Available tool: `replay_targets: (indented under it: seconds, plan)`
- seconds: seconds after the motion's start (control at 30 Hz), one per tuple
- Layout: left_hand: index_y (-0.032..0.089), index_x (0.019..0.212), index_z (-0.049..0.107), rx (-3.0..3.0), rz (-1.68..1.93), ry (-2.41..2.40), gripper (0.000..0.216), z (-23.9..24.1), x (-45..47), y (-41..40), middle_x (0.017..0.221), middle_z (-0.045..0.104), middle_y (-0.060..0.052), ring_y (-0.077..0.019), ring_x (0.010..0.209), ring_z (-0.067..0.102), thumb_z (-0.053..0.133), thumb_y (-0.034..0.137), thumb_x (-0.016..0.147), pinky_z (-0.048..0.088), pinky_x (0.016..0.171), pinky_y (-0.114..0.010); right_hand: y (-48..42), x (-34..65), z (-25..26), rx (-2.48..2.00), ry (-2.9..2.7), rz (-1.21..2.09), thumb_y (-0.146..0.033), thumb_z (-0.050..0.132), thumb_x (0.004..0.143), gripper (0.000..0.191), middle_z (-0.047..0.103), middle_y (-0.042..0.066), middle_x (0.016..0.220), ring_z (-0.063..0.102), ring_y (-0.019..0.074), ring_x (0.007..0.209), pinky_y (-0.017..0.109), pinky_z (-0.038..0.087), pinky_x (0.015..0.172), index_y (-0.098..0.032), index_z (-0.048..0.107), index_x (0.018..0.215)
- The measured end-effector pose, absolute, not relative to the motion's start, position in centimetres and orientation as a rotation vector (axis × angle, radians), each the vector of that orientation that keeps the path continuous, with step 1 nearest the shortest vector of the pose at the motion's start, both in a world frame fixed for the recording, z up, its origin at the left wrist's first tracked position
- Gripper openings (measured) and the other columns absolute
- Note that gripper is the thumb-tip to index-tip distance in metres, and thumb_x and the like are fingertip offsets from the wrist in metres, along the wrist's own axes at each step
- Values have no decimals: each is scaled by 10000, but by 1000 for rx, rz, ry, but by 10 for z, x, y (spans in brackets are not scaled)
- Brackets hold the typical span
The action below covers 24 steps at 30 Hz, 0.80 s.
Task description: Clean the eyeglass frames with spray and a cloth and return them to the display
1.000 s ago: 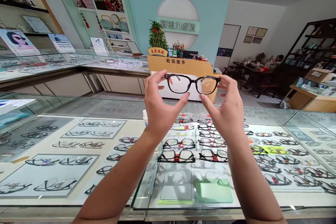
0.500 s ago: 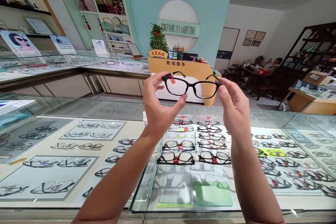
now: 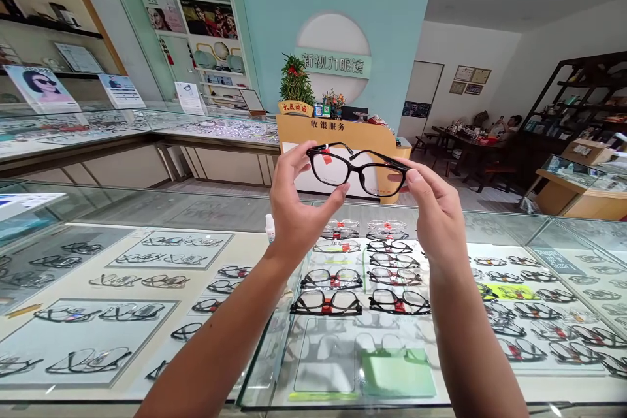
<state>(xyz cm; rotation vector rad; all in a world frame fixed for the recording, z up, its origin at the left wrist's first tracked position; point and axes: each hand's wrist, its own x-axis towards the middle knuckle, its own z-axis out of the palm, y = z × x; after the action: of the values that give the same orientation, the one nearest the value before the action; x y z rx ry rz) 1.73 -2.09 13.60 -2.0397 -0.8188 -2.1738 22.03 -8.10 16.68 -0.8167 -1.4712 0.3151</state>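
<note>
Held up above the glass counter is a pair of black-framed eyeglasses [image 3: 356, 170], its lenses facing me and a red tag showing behind the left lens. My left hand [image 3: 300, 199] grips the left end of the frame, fingers behind the hinge and thumb below the lens. At the right hinge, my right hand [image 3: 437, 209] pinches the frame between thumb and fingers. The left temple points away; the right temple is angled inward behind its lens. Below, rows of eyeglasses [image 3: 327, 302] with red tags lie in the display case.
The glass counter [image 3: 206, 209] spans the view, with a small white bottle [image 3: 270, 227] near my left wrist and a green card [image 3: 398, 372] in front. Beyond stand a wooden cashier desk [image 3: 337, 125], more showcases [image 3: 220, 163] and a person [image 3: 513, 124] seated at a far table.
The eyeglasses have tilted, right end lower. Their right temple has swung inward behind the lens, and the right fingers now show through it. The camera view has shifted slightly upward.
</note>
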Motion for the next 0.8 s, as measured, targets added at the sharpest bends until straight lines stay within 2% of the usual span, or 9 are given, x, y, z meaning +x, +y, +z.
replay_targets:
  seconds: [0.33, 0.57, 0.8]
  plan:
    - [276, 1469, 532, -2073, -2208, -786, 707, 135, 18, -20, 1458, 613, -132, -294, 1330, 635, 850, 415, 853, 522, 1149, -488, -80, 219, 165, -727, -1511, 393, -479, 546, 1057, 377, 790, 77, 1267, 752, 243, 1084, 457, 599, 961, -262, 778, 1260]
    - [275, 1415, 572, -2109, -2271, -771, 666, 136, 20, -22, 1431, 626, -112, -285, 1319, 641, 868, 391, 830, 497, 1194, -486, -80, 216, 165, -626, -1482, 505, -439, 529, 1070, 341, 807, 69, 1194, 733, 250, 1095, 453, 572, 965, -282, 799, 1205]
    - [260, 1393, 570, -2108, -2246, -805, 655, 135, 21, -22, 1395, 637, -111, -271, 1268, 667, 866, 346, 815, 524, 1161, -470, -71, 219, 162, -644, -1443, 634, -402, 492, 1047, 354, 813, 84, 1125, 737, 257, 1037, 451, 572, 920, -245, 802, 1114]
